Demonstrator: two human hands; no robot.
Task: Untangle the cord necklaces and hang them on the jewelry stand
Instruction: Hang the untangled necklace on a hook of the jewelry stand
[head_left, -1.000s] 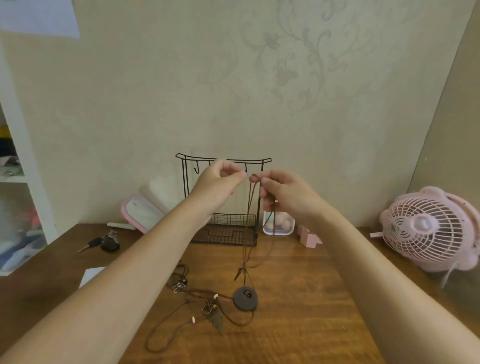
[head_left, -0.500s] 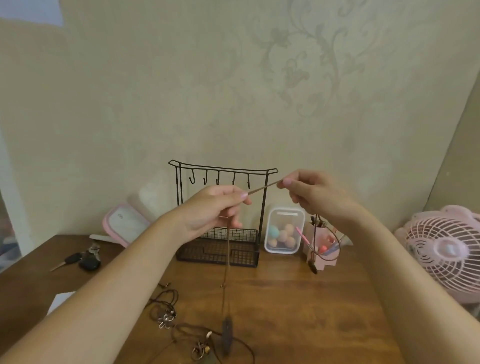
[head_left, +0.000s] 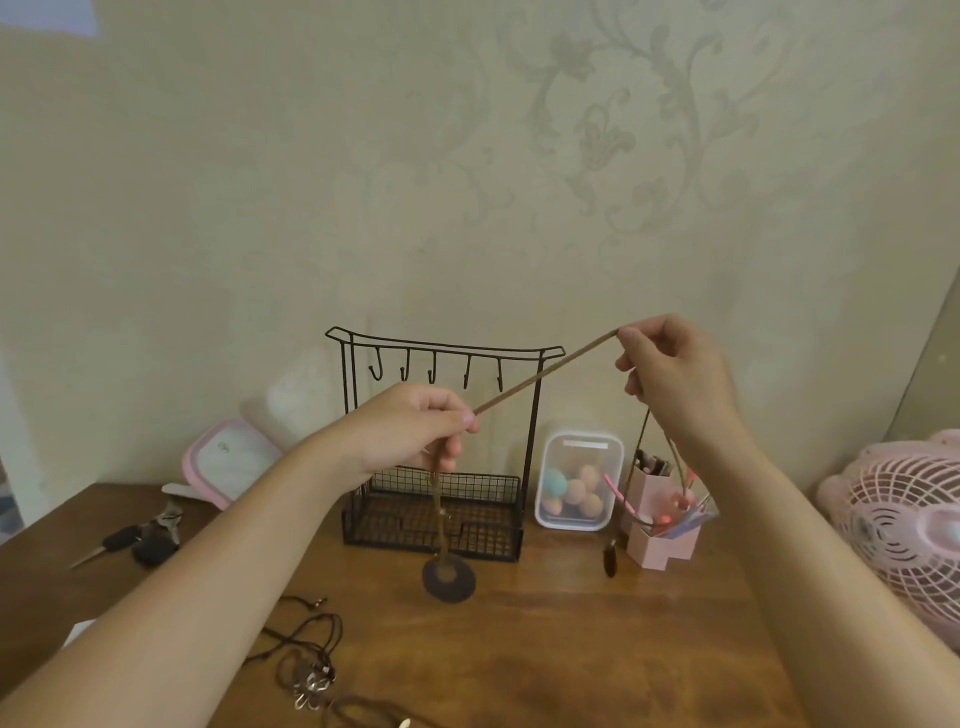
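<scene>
Left hand (head_left: 415, 431) and right hand (head_left: 670, 374) each pinch the cord (head_left: 545, 371), taut between them in front of the stand (head_left: 533, 441); a disc pendant (head_left: 448, 577) hangs below the left. Untangling this one looks nearly done. The next move is likely to loop it over a bare hook (head_left: 378, 364), with other necklaces (head_left: 309, 665) lying on the table (head_left: 545, 649).

5 free hooks (head_left: 434, 366); taut cord (head_left: 545, 372) across stand (head_left: 532, 447)
</scene>
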